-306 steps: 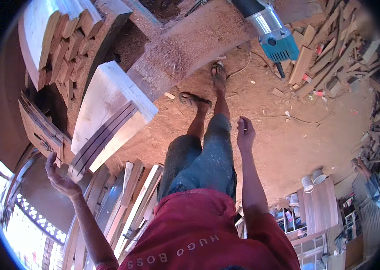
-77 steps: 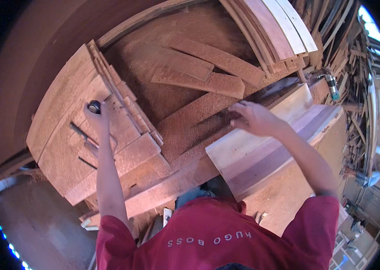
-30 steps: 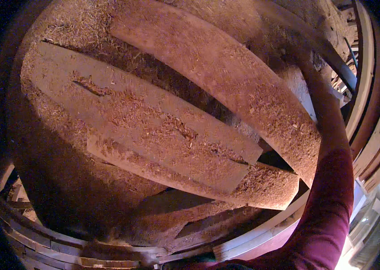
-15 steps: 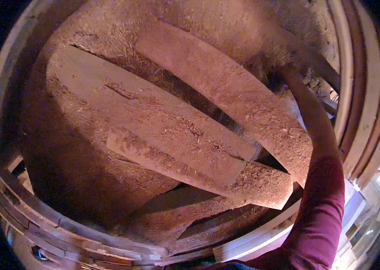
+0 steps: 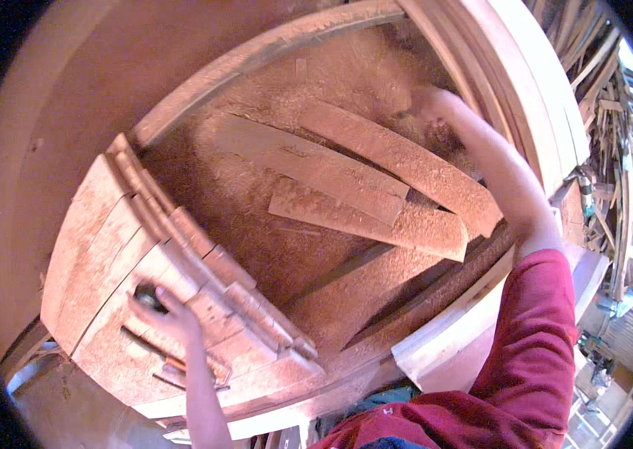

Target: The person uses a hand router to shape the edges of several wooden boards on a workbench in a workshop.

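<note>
With the left hand (image 5: 170,310) gripping a dark rounded object (image 5: 148,297), mind the sawdust-covered plank (image 5: 399,159) beside the right hand (image 5: 436,111), grip unclear.

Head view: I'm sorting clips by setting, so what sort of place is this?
Most likely a woodworking shop: loose boards lie amid sawdust, and a jumble of wood pieces is piled up at the right.

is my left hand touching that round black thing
Touching. The head view shows the left hand curled around the round black thing, fingers and thumb against its sides with no visible gap, though slightly blurred.
</note>
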### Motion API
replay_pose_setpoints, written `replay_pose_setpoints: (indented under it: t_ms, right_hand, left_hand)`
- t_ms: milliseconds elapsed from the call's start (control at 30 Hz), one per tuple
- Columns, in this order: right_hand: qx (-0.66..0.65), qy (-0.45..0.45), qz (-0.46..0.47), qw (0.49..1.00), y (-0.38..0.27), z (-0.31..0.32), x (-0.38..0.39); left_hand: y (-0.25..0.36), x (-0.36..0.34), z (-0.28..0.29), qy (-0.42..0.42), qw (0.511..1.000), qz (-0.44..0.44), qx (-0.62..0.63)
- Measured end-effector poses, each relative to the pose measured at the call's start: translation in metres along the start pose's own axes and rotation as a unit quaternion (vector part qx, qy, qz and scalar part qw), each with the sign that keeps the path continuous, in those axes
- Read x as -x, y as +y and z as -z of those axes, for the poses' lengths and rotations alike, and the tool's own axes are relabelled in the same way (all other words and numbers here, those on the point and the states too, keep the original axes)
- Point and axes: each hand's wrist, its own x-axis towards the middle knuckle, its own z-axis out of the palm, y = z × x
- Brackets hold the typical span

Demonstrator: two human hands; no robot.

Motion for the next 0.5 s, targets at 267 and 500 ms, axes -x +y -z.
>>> replay_pose_setpoints:
  t_ms: [267,500]
  right_hand:
    - [-0.397,0.03,0.006,0.917,-0.051,0.129,0.343]
    - [-0.711,-0.017,0.06,0.701,-0.135,-0.045,0.663]
  left_hand:
    - [0.009,-0.003,0.014,0.048,0.995,-0.087,0.028]
    - [-0.056,-0.008,0.06,-0.028,0.993,-0.012,0.113]
